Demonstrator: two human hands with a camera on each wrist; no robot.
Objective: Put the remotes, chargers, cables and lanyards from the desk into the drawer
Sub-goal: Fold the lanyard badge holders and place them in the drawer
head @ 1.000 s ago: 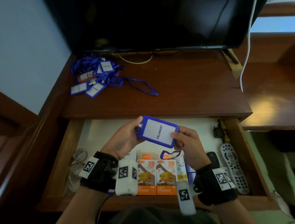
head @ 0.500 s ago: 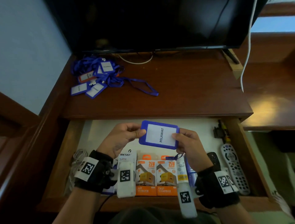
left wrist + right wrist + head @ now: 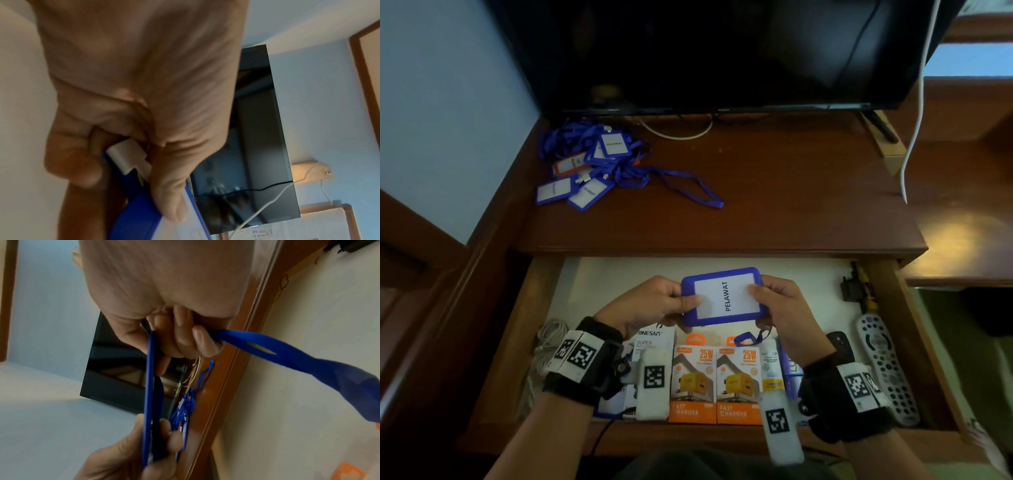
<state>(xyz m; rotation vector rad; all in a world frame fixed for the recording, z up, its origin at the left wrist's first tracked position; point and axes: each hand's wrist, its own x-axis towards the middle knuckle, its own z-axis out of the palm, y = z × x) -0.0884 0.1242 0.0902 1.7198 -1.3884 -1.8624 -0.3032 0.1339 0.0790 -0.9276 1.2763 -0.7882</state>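
Note:
A blue badge holder marked PELAWAT hangs level over the open drawer, held between both hands. My left hand pinches its left edge, thumb on top, beside the white clip. My right hand pinches the right edge, and its curled fingers also hold the blue strap, which trails down behind. Edge-on, the badge holder shows between the two hands. A pile of blue lanyards lies at the desk's back left. In the drawer lie charger boxes, a grey remote, a black remote and a coiled white cable.
A dark TV screen stands at the back of the wooden desk. A white cable hangs at the right. A small black item sits in the drawer's far right corner. A lower wooden surface lies to the right.
The badge holder has levelled out from a tilt and sunk a little toward the drawer. My left thumb has slid onto its top face, and both hands have drawn closer to its edges.

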